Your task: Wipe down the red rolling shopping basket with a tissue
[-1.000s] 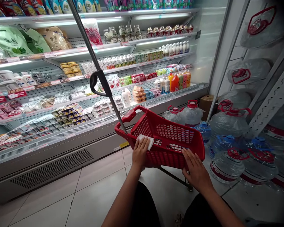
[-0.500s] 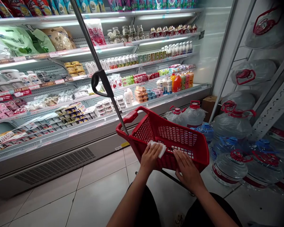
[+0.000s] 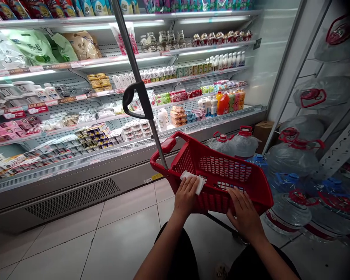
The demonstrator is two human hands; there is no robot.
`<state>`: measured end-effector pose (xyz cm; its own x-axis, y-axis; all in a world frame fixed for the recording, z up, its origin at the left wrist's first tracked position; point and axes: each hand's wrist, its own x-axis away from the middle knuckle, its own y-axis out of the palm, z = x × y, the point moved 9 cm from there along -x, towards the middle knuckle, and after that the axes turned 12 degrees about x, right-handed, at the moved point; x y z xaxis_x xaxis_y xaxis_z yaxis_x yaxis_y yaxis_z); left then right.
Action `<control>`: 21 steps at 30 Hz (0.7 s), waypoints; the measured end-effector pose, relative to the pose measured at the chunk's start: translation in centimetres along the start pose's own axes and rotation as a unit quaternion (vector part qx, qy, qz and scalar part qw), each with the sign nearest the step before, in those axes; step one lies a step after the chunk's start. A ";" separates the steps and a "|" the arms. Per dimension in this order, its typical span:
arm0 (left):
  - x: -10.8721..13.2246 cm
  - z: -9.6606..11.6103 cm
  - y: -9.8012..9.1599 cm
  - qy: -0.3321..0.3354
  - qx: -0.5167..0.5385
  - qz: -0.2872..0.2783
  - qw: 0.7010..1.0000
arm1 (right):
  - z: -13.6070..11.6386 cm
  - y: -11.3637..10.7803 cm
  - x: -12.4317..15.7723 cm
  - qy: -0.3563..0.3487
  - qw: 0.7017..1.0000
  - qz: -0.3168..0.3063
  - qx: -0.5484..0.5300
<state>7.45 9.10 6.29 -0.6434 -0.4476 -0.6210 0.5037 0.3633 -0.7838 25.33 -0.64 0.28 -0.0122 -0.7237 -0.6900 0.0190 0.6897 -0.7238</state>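
Observation:
A red plastic shopping cart basket [image 3: 218,165] with slotted walls stands close in front of me, its metal pole rising at the left. My left hand [image 3: 186,192] presses a folded white cloth or tissue [image 3: 198,185] onto the near rim, fingers over it. Farther right along that rim is my right hand [image 3: 243,208]. Its fingers hook over the edge and its thumb stays outside, holding the basket. Inside the basket I see only the bare slotted floor. A black loop handle [image 3: 137,102] sits partway up the pole.
An open refrigerated display case [image 3: 84,177] full of dairy packs and bottles runs along the far side. Large water bottles [image 3: 290,208] crowd the floor and a rack at the right. A cardboard box [image 3: 264,134] stands in the corner. Pale tiles cover the floor.
The view has shifted, and the cart appears farther right. My left hand and the cloth have slid along the rim toward the pole end. The right hand keeps its place on the rim.

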 end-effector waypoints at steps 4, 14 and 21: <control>-0.1 2.0 1.0 0.033 -0.004 -0.021 0.999 | -2.8 0.1 -2.0 -0.009 1.000 -0.005 -0.010; 0.1 -4.1 -4.4 -0.006 -0.069 -0.003 0.998 | -5.6 0.5 -4.0 -0.075 0.996 -0.015 -0.040; -0.1 -4.5 -5.6 0.004 -0.047 -0.001 0.999 | -5.4 0.7 -3.6 -0.055 0.997 0.000 -0.051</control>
<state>2.14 10.83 10.77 -0.6483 -0.4422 -0.6198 0.4463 0.4388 -0.7799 19.99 2.60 2.23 0.0970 -0.7180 -0.6892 -0.0825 0.6843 -0.7245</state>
